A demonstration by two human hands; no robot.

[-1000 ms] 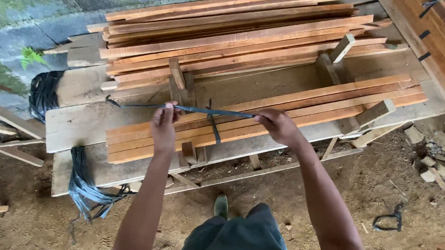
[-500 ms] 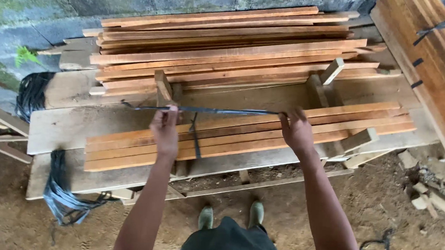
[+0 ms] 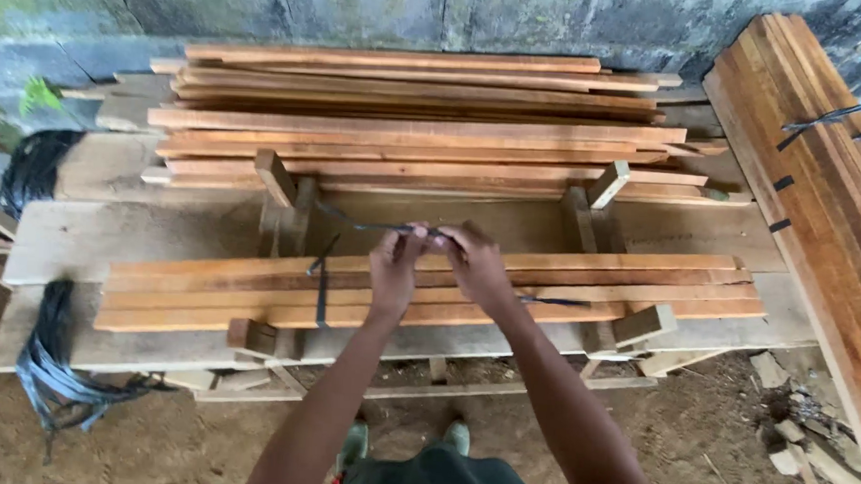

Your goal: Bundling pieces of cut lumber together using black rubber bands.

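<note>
Pinching a dark strap (image 3: 354, 227) above the slats (image 3: 428, 290), left hand (image 3: 396, 267) and right hand (image 3: 476, 263) seemingly touch.

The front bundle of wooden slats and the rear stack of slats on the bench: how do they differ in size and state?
The front bundle of slats is small, only a few slats deep; the rear stack of slats is much larger, in many layers. A dark strap loops around the front bundle, held by the left hand and right hand; the rear stack shows no strap and lies untouched. Both are long reddish-brown slats lying lengthwise on the bench.
</note>
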